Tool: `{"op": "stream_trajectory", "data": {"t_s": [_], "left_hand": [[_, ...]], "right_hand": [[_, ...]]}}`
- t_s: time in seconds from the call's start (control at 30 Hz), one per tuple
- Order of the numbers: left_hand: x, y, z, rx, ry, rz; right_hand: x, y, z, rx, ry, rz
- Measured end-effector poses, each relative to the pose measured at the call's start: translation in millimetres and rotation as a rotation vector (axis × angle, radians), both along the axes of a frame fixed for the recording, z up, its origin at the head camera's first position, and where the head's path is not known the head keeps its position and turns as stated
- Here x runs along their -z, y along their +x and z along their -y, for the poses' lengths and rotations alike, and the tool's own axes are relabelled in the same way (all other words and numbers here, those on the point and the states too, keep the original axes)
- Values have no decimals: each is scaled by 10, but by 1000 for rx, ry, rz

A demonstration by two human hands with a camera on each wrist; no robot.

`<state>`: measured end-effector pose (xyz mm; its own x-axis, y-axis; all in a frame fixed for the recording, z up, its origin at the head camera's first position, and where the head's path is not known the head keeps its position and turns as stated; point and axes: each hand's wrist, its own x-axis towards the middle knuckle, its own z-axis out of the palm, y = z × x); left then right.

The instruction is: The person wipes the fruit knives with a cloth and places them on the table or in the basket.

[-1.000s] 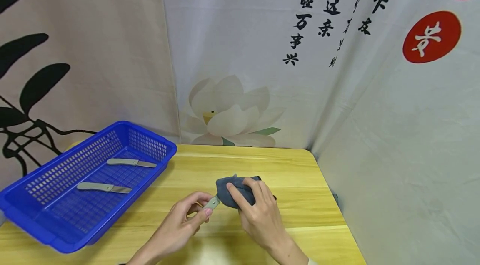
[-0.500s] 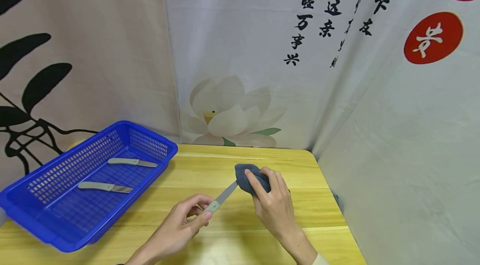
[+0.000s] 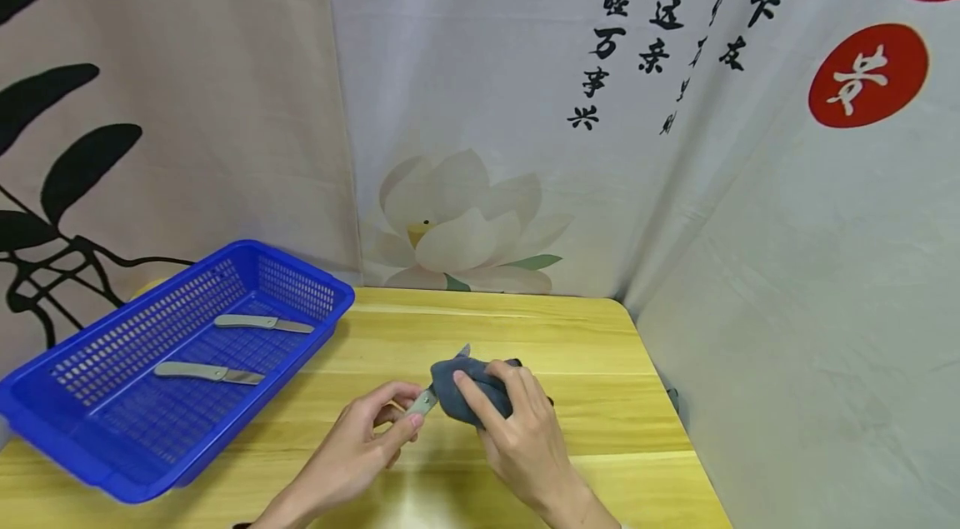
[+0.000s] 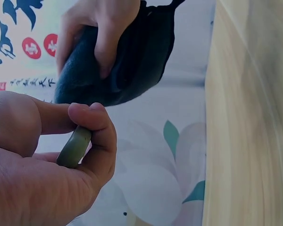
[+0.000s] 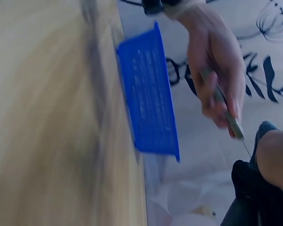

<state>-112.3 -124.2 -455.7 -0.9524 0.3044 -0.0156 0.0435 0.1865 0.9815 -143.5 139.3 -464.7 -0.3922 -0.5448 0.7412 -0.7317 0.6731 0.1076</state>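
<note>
My left hand (image 3: pixel 367 441) grips a small knife by its pale green handle (image 3: pixel 424 403), which also shows between the fingers in the left wrist view. In my right hand (image 3: pixel 525 437) is a dark grey-blue cloth (image 3: pixel 459 396), pressed around the knife's blade. The blade tip (image 3: pixel 465 351) sticks out past the cloth's far edge; the rest of the blade is mostly covered. In the right wrist view, a thin stretch of blade (image 5: pixel 246 148) runs from the handle to the cloth. Both hands are above the wooden table (image 3: pixel 600 396).
On the left of the table stands a blue plastic basket (image 3: pixel 90 471). Two similar knives lie in it, a farther knife (image 3: pixel 247 321) and a nearer knife (image 3: pixel 191 371). A printed curtain (image 3: pixel 480 96) hangs behind the table and along its right side.
The right hand with the cloth slid out toward the blade tip, baring the blade half a second ago, then came back toward the handle. The left hand has stayed almost still.
</note>
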Motion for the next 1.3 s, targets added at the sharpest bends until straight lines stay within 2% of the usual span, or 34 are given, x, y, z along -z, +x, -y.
{"op": "stream_trajectory", "data": {"t_s": [0.2, 0.47, 0.67, 1.13, 1.23, 1.3], "left_hand": [[-17, 0, -7, 19, -2, 9], [-7, 14, 20, 49, -8, -2], [-9, 45, 13, 39, -20, -46], [-2, 64, 71, 74, 1, -21], [7, 75, 92, 51, -13, -48], [8, 85, 104, 15, -39, -103]], "right_hand": [[44, 111, 125, -43, 51, 2], [74, 104, 137, -43, 47, -4], [54, 23, 79, -18, 30, -14], [13, -234, -168, 49, -55, 2], [-4, -264, -241, 78, -84, 15], [-11, -276, -285, 94, -103, 23]]}}
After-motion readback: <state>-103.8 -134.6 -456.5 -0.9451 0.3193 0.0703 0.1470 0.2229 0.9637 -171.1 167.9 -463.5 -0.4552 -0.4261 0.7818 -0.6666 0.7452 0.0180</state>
